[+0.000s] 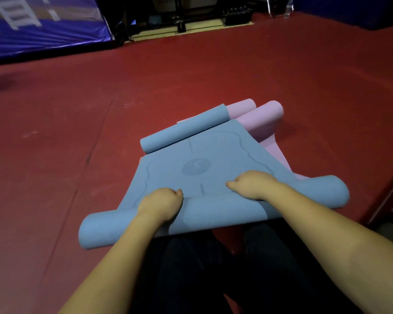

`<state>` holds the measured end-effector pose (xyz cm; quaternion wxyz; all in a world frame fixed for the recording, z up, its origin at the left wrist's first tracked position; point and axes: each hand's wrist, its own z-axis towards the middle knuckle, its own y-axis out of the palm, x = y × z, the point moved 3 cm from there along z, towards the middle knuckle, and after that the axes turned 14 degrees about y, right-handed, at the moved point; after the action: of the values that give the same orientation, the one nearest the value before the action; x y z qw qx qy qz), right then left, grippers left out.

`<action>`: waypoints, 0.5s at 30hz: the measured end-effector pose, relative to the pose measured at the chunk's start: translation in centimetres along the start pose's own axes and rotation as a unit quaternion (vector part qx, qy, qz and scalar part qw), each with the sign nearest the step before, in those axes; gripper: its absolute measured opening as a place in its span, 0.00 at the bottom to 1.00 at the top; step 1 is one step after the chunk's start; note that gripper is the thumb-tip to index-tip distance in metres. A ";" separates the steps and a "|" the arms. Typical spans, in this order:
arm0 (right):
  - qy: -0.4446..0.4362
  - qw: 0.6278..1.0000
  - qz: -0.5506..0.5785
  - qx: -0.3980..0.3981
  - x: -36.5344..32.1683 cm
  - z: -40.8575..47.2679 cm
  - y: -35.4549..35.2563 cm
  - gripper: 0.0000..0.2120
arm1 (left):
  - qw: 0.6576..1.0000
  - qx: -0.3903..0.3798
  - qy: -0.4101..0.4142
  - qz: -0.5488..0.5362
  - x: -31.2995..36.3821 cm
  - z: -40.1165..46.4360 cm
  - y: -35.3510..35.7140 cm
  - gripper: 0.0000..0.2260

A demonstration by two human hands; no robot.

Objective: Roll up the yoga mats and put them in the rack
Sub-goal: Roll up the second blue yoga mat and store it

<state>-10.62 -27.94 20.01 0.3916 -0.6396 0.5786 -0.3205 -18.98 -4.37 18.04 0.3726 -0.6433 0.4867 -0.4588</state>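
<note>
Centrally, one blue yoga mat (204, 159), printed with a round emblem and scalloped outline, lies on the red padded floor (55, 143); its near end is curled into a roll, its far end likewise coiled. Left hand (160, 203) and right hand (251, 184) rest atop the near roll, fingers curled down and pressing the blue material. Beneath and just beyond: one pink yoga mat (259, 116), far end rolled, partly covered. Background: blue wall padding (43, 30), dark equipment, indistinct.
</note>
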 end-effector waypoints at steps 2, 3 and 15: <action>-0.022 0.985 0.041 0.164 0.1 -0.3 -0.3 0.17 | 0.999 -0.040 -0.007 -0.011 -0.4 1.2 -0.2 0.24; -0.034 0.975 0.049 0.216 0.2 -0.6 -0.3 0.16 | 0.998 -0.058 -0.006 -0.015 -0.5 1.7 -0.3 0.24; -0.056 0.940 0.029 0.336 0.9 -2.8 5.6 0.26 | 0.986 -0.137 -0.006 -0.099 0.4 3.5 -1.2 0.17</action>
<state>-15.68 -29.29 16.48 0.6249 -0.4707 0.4325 -0.4481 -15.27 -4.36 18.21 0.2365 -0.7358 0.4769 -0.4187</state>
